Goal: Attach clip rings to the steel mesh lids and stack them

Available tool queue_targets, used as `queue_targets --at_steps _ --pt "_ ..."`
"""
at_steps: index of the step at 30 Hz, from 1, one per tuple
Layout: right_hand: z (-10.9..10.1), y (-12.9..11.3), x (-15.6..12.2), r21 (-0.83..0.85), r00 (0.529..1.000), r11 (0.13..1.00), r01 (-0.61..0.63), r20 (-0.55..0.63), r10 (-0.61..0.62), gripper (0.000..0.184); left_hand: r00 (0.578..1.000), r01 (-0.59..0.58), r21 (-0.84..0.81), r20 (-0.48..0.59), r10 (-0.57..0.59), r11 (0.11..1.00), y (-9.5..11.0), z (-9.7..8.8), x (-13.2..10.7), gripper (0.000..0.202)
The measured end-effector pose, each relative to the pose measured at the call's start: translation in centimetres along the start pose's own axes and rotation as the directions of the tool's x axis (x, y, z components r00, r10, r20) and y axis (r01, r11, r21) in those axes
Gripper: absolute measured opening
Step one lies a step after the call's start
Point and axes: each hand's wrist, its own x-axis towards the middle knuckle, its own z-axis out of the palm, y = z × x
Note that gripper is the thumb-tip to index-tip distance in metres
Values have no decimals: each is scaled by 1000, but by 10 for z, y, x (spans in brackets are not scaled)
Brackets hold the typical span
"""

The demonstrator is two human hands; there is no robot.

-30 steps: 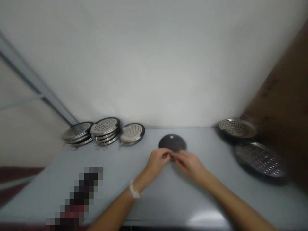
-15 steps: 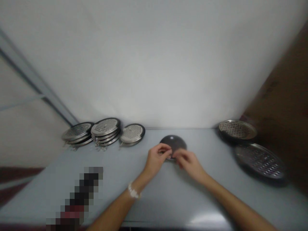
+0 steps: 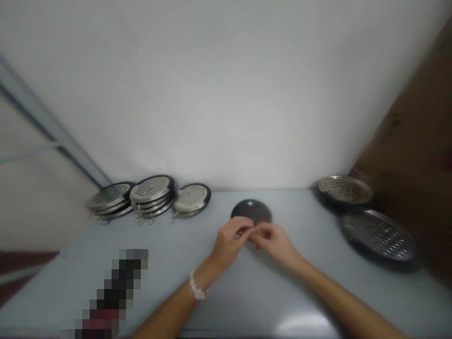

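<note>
Charcoal-grey round disc (image 3: 251, 209) lies on the pale grey table top (image 3: 183, 301), near its far edge and about midway along, with a small white spot on its upper part. Our two hands meet at the disc's near rim. Our left hand (image 3: 228, 245), with a white beaded bracelet (image 3: 197, 285) around its wrist, curls inward, and our right hand (image 3: 271, 242) reaches in from the other side. Their fingertips are pinched narrowly together, almost touching each other. Whether they hold something small there, we cannot tell; the spot is too blurred.

Along the far left of the table, we have two stacks of round perforated steel strainers with dark rims (image 3: 110, 196) (image 3: 151, 189), and just beside them a single matching strainer (image 3: 191, 197). At the far right sits a round perforated steel tray (image 3: 345, 190), with a larger oval perforated steel tray (image 3: 377, 235) touching its near side. A pixelated dark object (image 3: 116, 292) lies at the near left. A white wall (image 3: 226, 94) rises behind everything.
</note>
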Motion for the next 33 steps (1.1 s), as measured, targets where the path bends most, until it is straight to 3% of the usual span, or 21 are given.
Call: queue_targets --at_steps 5,11,18,22,27,33 --pt "-4 -2 1 -39 999 998 44 17 -44 28 997 -78 15 13 78 997 -2 0 -1 6" --pt "-8 -2 0 -181 985 973 146 -67 -160 28 998 61 -89 25 -59 994 3 2 3 5" --pt "-9 3 -1 -278 958 925 258 -50 -282 27 962 273 -216 40 -271 937 5 2 7 7" --pt "-10 3 -1 -283 951 915 286 -34 -307 28 954 299 -282 60 -295 912 0 1 7 16" --pt "-13 -1 -1 -279 946 904 325 76 -316 23 941 337 -309 131 -312 889 -2 1 6 24" --pt "-16 1 0 -349 927 876 333 -46 -371 18 934 357 -306 85 -348 883 4 1 8 23"
